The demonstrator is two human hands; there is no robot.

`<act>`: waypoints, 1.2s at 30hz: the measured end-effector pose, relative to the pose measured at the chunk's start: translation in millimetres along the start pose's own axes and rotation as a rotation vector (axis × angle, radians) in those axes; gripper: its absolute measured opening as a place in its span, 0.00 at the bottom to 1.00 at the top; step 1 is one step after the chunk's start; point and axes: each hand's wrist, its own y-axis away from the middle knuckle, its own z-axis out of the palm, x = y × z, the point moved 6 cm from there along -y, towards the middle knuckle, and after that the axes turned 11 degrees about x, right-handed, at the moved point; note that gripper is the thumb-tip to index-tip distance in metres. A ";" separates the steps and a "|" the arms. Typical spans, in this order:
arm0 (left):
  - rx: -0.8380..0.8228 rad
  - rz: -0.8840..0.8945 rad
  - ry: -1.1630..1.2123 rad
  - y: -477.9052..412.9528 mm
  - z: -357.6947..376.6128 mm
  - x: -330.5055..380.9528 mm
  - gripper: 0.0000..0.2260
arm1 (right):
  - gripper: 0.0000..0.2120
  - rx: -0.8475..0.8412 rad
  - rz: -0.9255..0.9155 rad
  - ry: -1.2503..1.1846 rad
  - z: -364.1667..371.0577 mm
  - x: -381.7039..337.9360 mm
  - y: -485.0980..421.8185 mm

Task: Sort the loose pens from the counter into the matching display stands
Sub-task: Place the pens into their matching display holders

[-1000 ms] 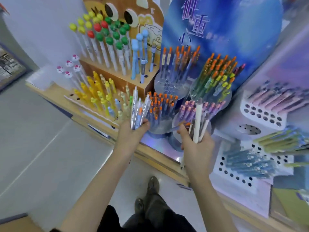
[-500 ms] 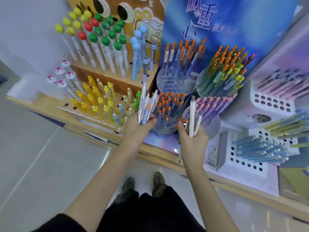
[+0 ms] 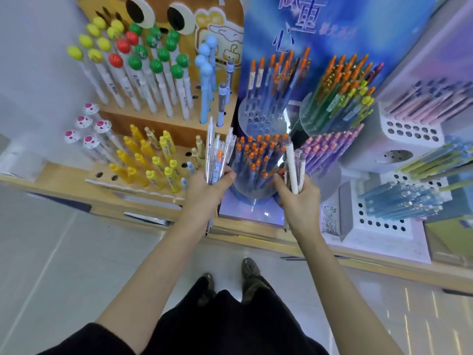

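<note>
Single view: head-worn wide-angle camera, facing forward and steeply down. Close range over the table (image 3: 256, 234) edge, floor (image 3: 64, 252) below. No second view.

Both bare forearms stretched forward side by side, left hand (image 3: 204, 193) curled round a fanned bundle of clear pens (image 3: 217, 155), right hand (image 3: 302, 203) gripping a few pale pens (image 3: 293, 170) upright, thumbs turned inward
</note>
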 end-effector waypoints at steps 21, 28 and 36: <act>-0.299 0.069 0.136 7.3 18.1 27.0 0.05 | 0.02 -0.010 0.095 -0.092 -11.7 -11.3 3.1; -0.352 0.103 0.125 12.8 28.3 34.6 0.10 | 0.04 -0.108 0.092 -0.292 -6.5 -71.8 16.8; -0.337 -0.028 0.191 11.8 36.2 34.5 0.28 | 0.05 -0.227 0.120 -0.277 17.2 -90.6 20.7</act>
